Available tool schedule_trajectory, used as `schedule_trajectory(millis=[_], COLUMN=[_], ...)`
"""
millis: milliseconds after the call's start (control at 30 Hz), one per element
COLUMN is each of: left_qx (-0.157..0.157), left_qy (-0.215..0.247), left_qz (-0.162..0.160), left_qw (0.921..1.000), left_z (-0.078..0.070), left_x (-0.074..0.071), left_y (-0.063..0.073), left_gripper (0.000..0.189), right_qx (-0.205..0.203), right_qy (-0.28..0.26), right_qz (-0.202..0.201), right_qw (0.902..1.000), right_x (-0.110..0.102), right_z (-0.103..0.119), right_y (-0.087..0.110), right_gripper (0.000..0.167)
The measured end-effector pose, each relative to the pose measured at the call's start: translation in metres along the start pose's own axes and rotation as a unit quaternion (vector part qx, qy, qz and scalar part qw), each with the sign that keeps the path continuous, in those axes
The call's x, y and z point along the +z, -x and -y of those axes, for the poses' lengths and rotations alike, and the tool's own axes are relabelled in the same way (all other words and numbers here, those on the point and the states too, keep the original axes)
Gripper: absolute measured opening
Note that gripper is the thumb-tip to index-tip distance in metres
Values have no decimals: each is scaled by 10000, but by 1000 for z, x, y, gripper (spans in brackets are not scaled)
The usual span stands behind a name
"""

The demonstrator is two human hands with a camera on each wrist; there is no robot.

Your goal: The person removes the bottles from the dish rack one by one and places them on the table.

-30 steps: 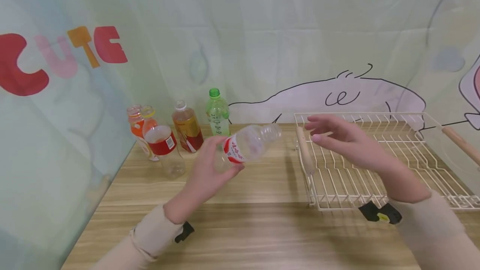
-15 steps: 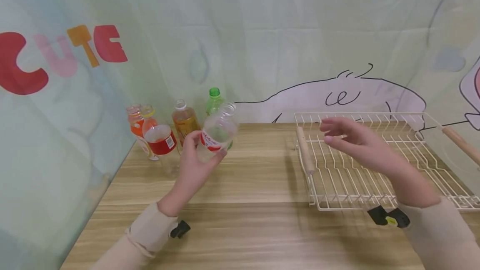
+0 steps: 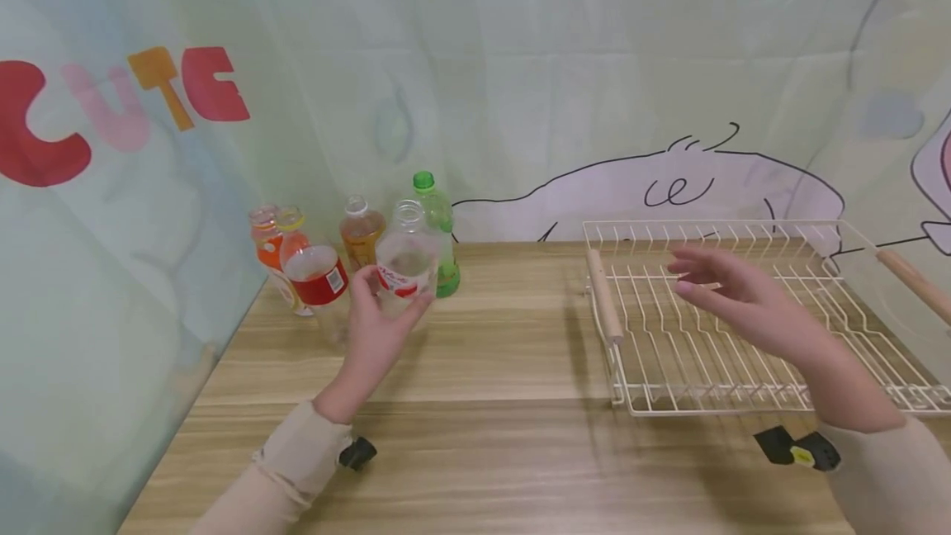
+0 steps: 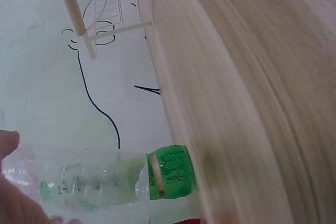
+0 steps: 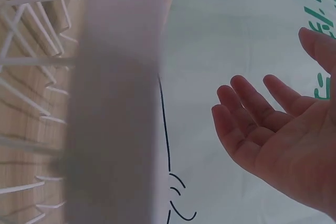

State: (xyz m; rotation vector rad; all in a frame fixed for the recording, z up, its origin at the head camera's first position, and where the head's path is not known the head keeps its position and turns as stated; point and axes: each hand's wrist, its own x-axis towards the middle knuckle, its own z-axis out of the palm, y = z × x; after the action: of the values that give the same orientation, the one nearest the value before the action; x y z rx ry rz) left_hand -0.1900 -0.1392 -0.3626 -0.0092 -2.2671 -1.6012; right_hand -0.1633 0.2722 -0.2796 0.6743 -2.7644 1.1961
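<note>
My left hand [image 3: 379, 333] grips a clear plastic bottle [image 3: 409, 250] with a red-and-white label, thumb on one side and fingers on the other. The bottle is uncapped and nearly upright, partly overlapping a green-tinted bottle [image 3: 447, 262] behind it. In the left wrist view the green bottle's base [image 4: 170, 171] stands on the tabletop; whether the clear bottle touches the table is hard to tell. Over the white wire rack [image 3: 743, 413] hovers my right hand [image 3: 758, 304], its fingers loosely bent around nothing. The right wrist view also shows this right hand [image 5: 289, 135] with an uncovered palm.
Left of the held bottle stand an amber bottle [image 3: 361, 234], a red-labelled clear bottle [image 3: 319, 287] and an orange-labelled bottle [image 3: 269, 251]. The rack has wooden handles [image 3: 605, 295] on both sides. A printed curtain [image 3: 520, 106] borders the wooden table [image 3: 483, 461].
My left hand has carried the clear bottle leftward toward the other bottles and turned it from tilted to nearly upright. My right hand has drifted right and slightly down over the rack.
</note>
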Motion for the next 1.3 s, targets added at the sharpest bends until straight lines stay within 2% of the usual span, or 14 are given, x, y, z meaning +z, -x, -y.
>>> schedule_trajectory(millis=[300, 567, 800, 900, 1000, 1167, 1300], left_qx=[-139, -270, -437, -543, -630, -713, -752], left_qy=[-114, 25, 63, 38, 34, 63, 117], left_qz=[-122, -246, -240, -227, -204, -159, -173], left_qw=[9998, 9993, 9987, 9983, 9978, 9973, 9970], left_z=[14, 19, 25, 28, 31, 36, 39], left_x=[3, 5, 5, 4, 4, 4, 4], left_y=[-3, -4, -6, -7, -8, -10, -11], left_gripper=[71, 70, 72, 73, 74, 75, 75], right_qx=[-75, 162, -311, -307, -136, 110, 44], right_qy=[135, 698, 584, 794, 1040, 1156, 1263], right_qz=[-128, -302, -845, -992, -990, -810, -848], right_qw=[9998, 9970, 9942, 9914, 9896, 9899, 9883], right_x=[7, 13, 26, 30, 34, 39, 43], right_z=[-10, -12, -20, -21, -24, -25, -25], right_y=[21, 45, 64, 72, 81, 92, 95], right_gripper=[46, 46, 47, 48, 50, 51, 48])
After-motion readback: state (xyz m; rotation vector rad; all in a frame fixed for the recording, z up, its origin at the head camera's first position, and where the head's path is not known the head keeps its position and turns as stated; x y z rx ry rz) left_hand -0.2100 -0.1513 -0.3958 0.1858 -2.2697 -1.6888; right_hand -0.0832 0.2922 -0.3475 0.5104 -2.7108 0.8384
